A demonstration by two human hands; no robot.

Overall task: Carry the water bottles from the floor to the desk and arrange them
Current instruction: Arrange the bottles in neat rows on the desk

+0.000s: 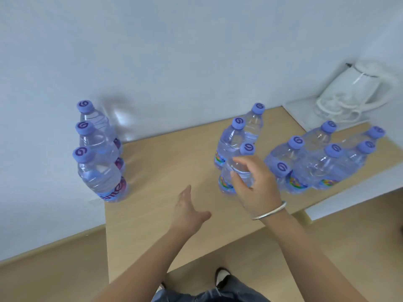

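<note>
Pale wall (pixel 174 51) ahead, light wooden desk (pixel 165 171) under me, and the bottles are well on their way. My right hand (pixel 255 184) is wrapped round the front bottle (pixel 237 171) of the middle group, fingers and thumb curled about its shoulder just under the purple cap, its base down on the desk or very near it; I can't quite tell whether it's touching. My left hand (pixel 187 208) hovers over bare wood, fingers straight and relaxed, holding nothing, pointing toward the gap between the groups.

Count the progress: on the left edge by the wall stands a neat row of three bottles (pixel 98 153), upright, one behind the other, and I can glimpse caps of more tucked behind them. Middle group: two bottles (pixel 237 136) standing close behind the one I'm holding. Over to the right, a cluster of six bottles (pixel 322 160) packed tightly together, looking as if they could still be bundled, though I can't say for sure.

At the far right corner sits a white kettle (pixel 357 88) on its tray, well apart from my work.

Down below I see wooden floor (pixel 54 269) and my shoe (pixel 222 275), and no bottles on the floor in view. So my judgement: the carrying looks largely finished, and what's left is arranging, setting this bottle in line and sorting that right-hand cluster into rows like the left one.
</note>
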